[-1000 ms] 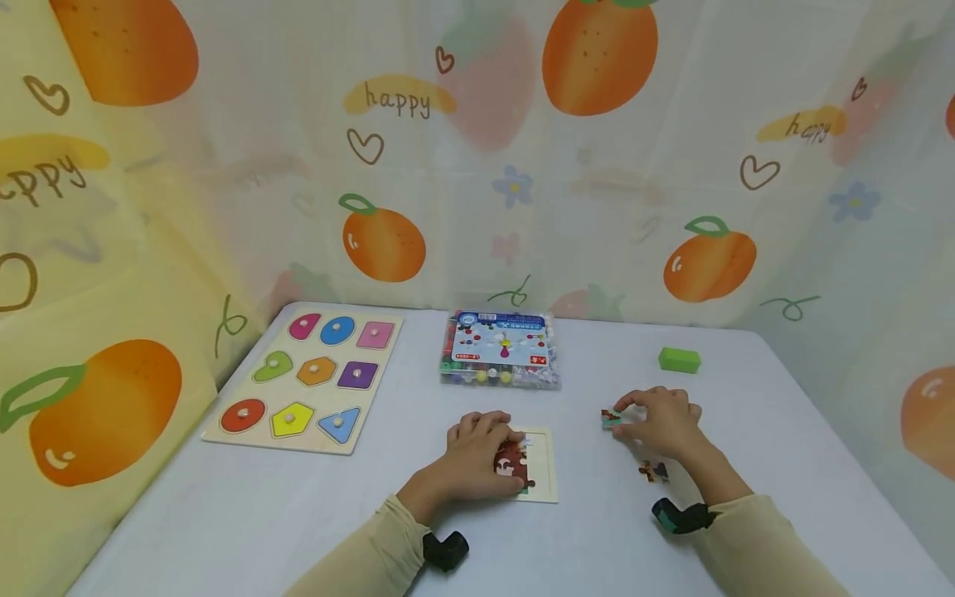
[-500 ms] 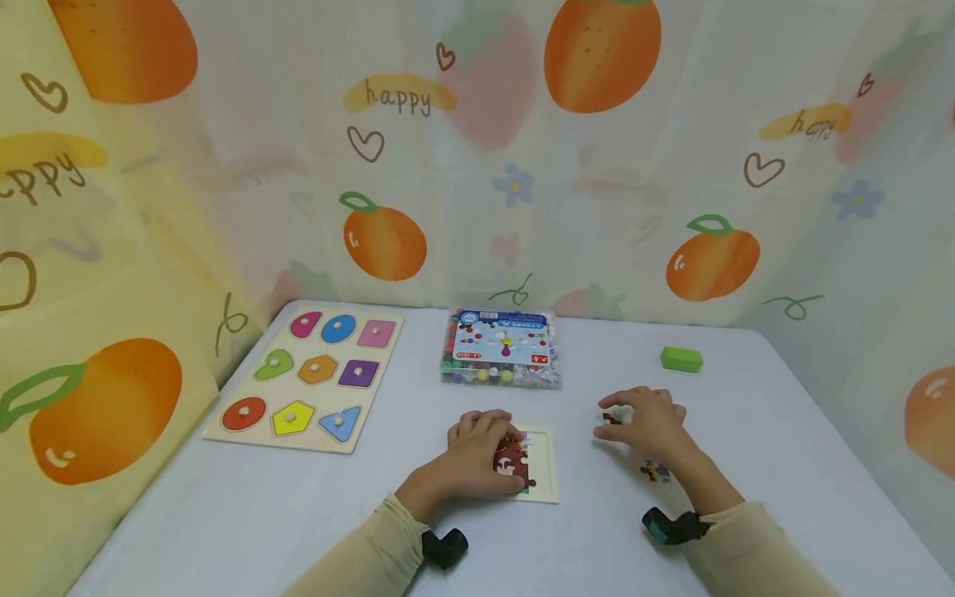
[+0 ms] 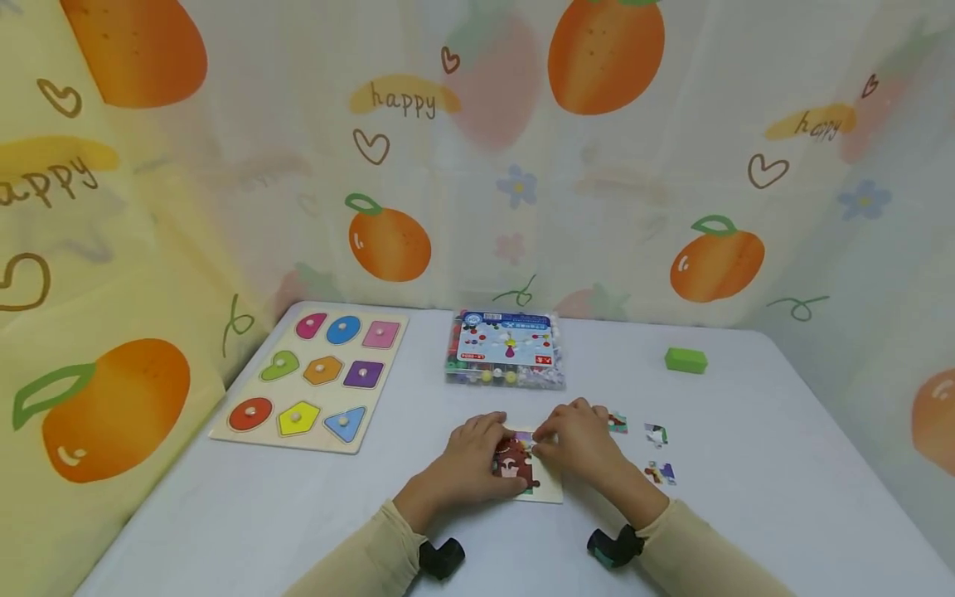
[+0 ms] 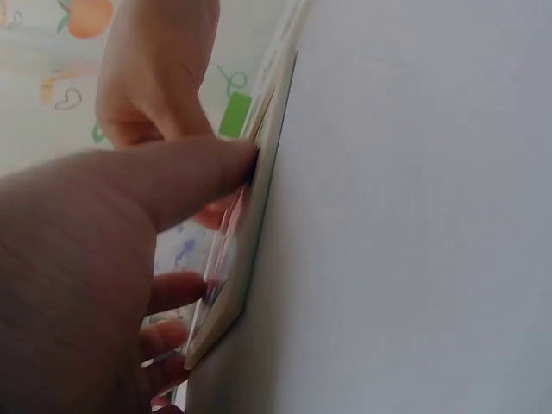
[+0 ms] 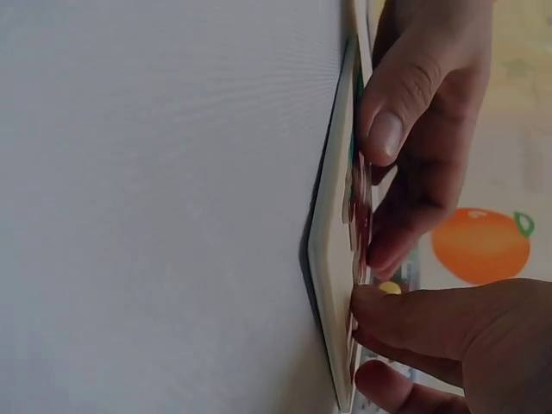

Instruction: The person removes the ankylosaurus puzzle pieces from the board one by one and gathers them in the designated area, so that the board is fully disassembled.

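Note:
A small jigsaw puzzle board (image 3: 550, 489) with a pale frame lies flat, its left part filled with brown-red pieces. My left hand (image 3: 470, 463) holds it from the left, thumb on the near part and fingers at the far side. At the board's upper right, my right hand (image 3: 585, 444) has thumb and index finger pinched together on what seems to be a puzzle piece, mostly hidden by the fingertips. The right wrist view shows these fingertips (image 5: 366, 302) against the board. Loose puzzle pieces (image 3: 656, 434) lie right of the right hand, one partly behind it.
A wooden shape board (image 3: 309, 373) with knobbed coloured shapes lies at the left. A clear box of beads (image 3: 505, 350) stands at the back middle. A green block (image 3: 685, 360) sits at the back right. Patterned curtains enclose the white table (image 3: 261, 522).
My right hand has moved left from the loose pieces to the puzzle board, uncovering a white-and-green piece on the table. The left hand stays on the board.

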### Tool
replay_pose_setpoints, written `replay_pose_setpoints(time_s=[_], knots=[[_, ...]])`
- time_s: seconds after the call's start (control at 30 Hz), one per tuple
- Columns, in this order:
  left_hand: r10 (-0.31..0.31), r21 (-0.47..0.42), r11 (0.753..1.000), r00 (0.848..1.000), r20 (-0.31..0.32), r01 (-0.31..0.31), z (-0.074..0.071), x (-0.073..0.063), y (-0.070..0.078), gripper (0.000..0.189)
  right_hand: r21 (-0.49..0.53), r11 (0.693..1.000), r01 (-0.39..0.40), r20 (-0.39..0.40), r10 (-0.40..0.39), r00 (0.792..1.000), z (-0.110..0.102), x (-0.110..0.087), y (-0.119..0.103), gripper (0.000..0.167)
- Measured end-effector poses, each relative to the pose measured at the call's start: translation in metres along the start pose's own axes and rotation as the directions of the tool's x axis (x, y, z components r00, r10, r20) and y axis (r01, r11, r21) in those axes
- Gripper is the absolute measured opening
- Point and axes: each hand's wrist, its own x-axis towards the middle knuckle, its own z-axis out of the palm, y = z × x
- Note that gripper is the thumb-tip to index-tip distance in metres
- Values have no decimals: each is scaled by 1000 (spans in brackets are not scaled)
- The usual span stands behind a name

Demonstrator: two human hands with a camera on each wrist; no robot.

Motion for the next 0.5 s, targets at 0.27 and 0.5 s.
replay_pose_setpoints(time_s=[0.27, 0.5], knots=[[-23, -42, 999, 999, -42, 21, 4, -7, 0, 65, -13, 1000, 21, 7, -21, 1000, 1, 6, 0, 9], [-15, -50, 999, 998, -68, 12, 1, -7, -1, 66, -88, 994, 71, -37, -74, 997, -2, 10, -3, 11]])
